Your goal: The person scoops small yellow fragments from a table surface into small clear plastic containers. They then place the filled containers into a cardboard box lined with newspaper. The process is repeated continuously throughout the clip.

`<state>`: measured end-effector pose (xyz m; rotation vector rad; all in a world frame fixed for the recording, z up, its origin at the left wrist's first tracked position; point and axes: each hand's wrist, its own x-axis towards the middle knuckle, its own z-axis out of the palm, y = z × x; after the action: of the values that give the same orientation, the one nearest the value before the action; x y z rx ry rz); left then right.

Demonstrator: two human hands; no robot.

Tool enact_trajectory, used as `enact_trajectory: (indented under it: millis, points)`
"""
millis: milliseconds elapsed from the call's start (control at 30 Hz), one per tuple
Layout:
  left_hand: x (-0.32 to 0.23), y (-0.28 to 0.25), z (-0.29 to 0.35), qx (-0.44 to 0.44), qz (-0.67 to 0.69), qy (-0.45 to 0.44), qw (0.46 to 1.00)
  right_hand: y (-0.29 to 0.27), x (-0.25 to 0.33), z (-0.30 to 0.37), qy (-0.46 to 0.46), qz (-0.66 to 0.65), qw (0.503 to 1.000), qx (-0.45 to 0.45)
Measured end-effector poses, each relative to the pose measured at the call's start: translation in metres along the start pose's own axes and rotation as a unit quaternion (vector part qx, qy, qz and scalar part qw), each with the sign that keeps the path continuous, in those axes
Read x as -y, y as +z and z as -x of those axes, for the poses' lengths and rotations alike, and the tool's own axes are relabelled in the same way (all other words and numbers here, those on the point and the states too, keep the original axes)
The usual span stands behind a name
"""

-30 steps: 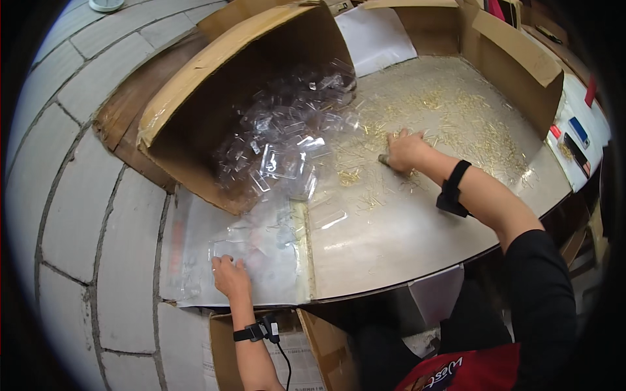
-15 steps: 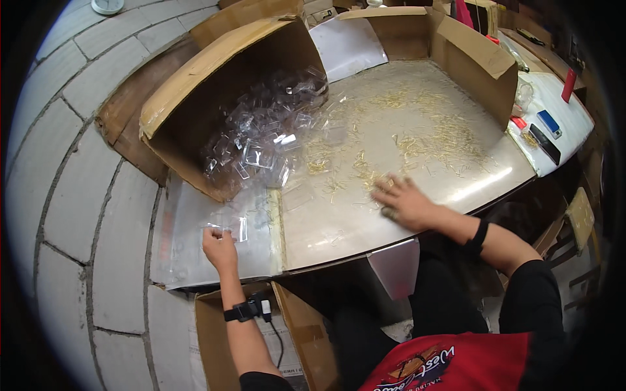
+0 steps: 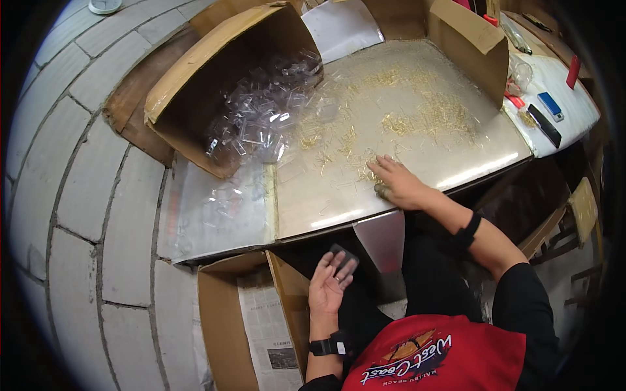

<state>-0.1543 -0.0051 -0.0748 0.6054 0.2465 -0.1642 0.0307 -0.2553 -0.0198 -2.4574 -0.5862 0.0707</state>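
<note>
Loosely scattered, thin gold-coloured metal pins [image 3: 398, 125] lie across a smooth beige tabletop [image 3: 319, 205]. The bare right hand [image 3: 399, 184] rests palm down near the front edge, fingers extended and slightly spread, fingertips at a few pins. Off the table's front, the half-curled left hand [image 3: 329, 281] holds a small, flat, dark-looking rectangular piece [image 3: 345, 258] at its fingers. Leftward, clear plastic rectangular pieces [image 3: 261, 120] heap in a tilted brown cardboard carton [image 3: 195, 65].

Plastic pieces [image 3: 261, 124] clear, glossy. Pins [image 3: 450, 114] shiny, metallic. Tabletop [image 3: 469, 156] smooth, reflective. Carton [image 3: 202, 62] matt cardboard. Newspaper [image 3: 261, 319] matt. T-shirt [image 3: 450, 368] soft cloth.
</note>
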Motion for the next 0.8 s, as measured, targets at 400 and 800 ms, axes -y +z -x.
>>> enact_trajectory:
  millis: [400,800]
  points:
    - [0.101,-0.071,-0.035,0.005,-0.267,-0.251,0.930,0.052,0.020,-0.011,-0.113,0.139,0.979,-0.099]
    - [0.121,-0.037,-0.033,0.043,-0.151,-0.246,0.957,0.007,0.056,0.107,-0.097,0.011,0.991,-0.092]
